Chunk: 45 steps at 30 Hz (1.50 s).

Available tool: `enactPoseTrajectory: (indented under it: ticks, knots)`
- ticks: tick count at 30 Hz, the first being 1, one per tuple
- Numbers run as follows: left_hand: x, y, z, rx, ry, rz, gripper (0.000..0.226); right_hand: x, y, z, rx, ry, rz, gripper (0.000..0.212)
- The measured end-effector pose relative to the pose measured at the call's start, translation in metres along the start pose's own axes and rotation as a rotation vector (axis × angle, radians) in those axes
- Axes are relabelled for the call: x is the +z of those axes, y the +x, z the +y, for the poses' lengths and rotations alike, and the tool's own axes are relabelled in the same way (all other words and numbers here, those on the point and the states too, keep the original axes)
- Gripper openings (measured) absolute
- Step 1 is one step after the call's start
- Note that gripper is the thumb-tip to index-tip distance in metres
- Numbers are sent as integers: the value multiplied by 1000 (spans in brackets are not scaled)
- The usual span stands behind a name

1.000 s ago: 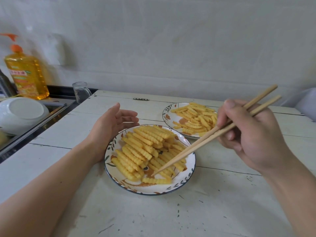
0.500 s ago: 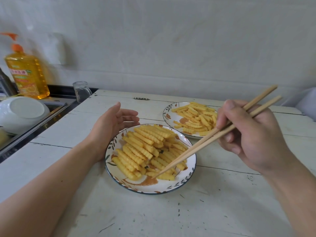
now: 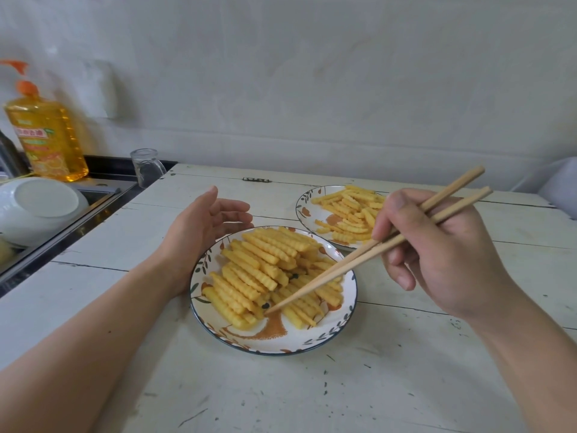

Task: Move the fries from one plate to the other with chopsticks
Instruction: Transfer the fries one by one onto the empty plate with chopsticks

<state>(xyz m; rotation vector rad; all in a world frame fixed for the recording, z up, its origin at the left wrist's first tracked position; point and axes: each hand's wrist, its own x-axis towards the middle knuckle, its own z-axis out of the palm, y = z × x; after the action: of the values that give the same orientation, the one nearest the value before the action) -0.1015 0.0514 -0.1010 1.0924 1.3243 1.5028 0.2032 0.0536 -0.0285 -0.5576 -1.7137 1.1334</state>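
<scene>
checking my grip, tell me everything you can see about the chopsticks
The chopsticks are a pair of plain, light wooden sticks, tapering to the tips. The right hand grips them near their thick ends, which jut up past the fingers. They slant down and left, close together, over the near plate, tips down among the crinkle-cut fries at its front.

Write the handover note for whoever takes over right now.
Left hand: open, resting on the table against the near plate.
Right hand: holds the chopsticks, tips down among the near plate's fries; no fry lifted.
Far plate already holds a smaller batch.
Done: some fries moved, judging by the far plate.
Left: most of the pile.
</scene>
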Motion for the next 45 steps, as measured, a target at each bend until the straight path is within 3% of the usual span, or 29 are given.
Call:
enactPoseTrajectory:
  ticks: [6, 11, 16, 34, 38, 41, 45]
  knots:
    - [-1, 1, -1, 3, -4, -2, 63, -29, 12, -3, -56, 133, 294, 49]
    - [-4, 4, -4, 24, 4, -14, 62, -55, 19, 3, -77, -71, 469, 54]
    - [-4, 4, -4, 39, 7, -29, 63, -65, 19, 16, -113, -263, 591, 42]
    - [2, -3, 2, -3, -19, -15, 62, -39, 19, 39, -34, -306, 330, 44]
    - [3, -3, 3, -13, -35, -13, 61, -41, 21, 35, -21, -254, 474, 51]
    - [4, -3, 3, -8, -29, -9, 61, -51, 23, 20, -47, -31, 602, 61]
    - [2, -3, 1, 11, -7, -8, 62, -50, 20, 5, -33, 105, 482, 64]
